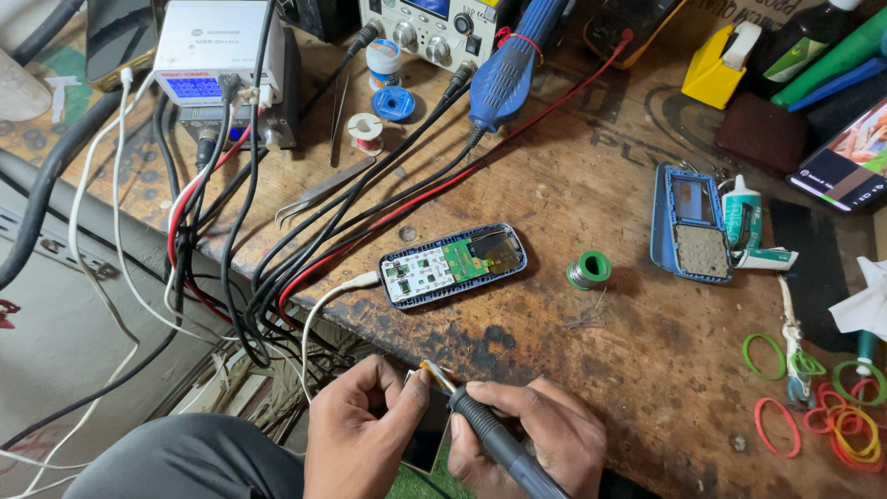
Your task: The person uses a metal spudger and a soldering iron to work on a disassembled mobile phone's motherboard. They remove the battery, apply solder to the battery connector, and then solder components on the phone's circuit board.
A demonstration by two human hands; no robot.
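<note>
Right hand [540, 430] grips a black ribbed-handled soldering iron [494, 439], metal tip on a small flat dark screen module [427, 434] pinched by left hand [365, 434] at the scarred wooden bench [573, 185] edge. Opened blue phone circuit board [453, 263] lies beyond.

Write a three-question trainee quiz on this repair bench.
1. True or false: the right hand holds a soldering iron.
2. What lies nearest the opened phone on its right side? A) solder spool B) yellow tape dispenser C) rubber bands
3. Fill in: the left hand grips a small flat ____.

Key: 1 true; 2 A; 3 part, kind unclear.
</note>
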